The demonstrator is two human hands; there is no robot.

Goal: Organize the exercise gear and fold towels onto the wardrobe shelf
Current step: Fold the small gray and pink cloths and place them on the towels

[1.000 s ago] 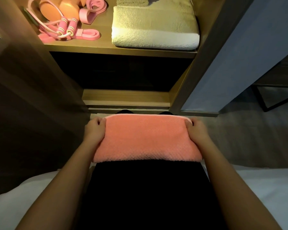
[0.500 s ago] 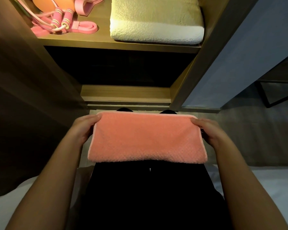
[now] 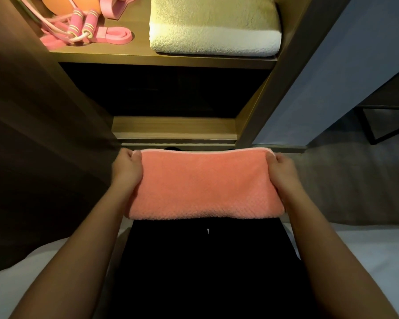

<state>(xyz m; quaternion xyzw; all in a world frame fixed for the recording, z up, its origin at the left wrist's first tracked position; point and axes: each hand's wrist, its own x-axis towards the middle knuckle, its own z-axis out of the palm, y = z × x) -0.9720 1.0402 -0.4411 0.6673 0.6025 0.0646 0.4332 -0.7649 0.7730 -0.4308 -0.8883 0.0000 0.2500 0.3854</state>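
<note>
A folded salmon-pink towel point(image 3: 205, 185) lies across my lap in front of the wardrobe. My left hand point(image 3: 126, 168) grips its left end and my right hand point(image 3: 282, 169) grips its right end, fingers curled round the edges. On the lit wardrobe shelf point(image 3: 161, 58) above, a folded cream-white towel point(image 3: 214, 26) lies at the right. At the shelf's left are a pink jump rope point(image 3: 81, 21) with striped handles, a pink resistance band point(image 3: 115, 36) and an orange ball point(image 3: 62, 3), partly cut off by the frame.
Below the shelf is a dark compartment point(image 3: 161, 90) with a wooden base ledge point(image 3: 173, 130). The wardrobe's side panel point(image 3: 283, 84) and a grey-blue door point(image 3: 346, 72) stand at the right. A white bed surface point(image 3: 366, 254) lies beside my legs; a black-framed furniture piece point(image 3: 387, 120) is far right.
Both hands kept hold of the pink towel's ends, shifting their hold slightly. The view tilted a little, and the shelf moved up in the frame.
</note>
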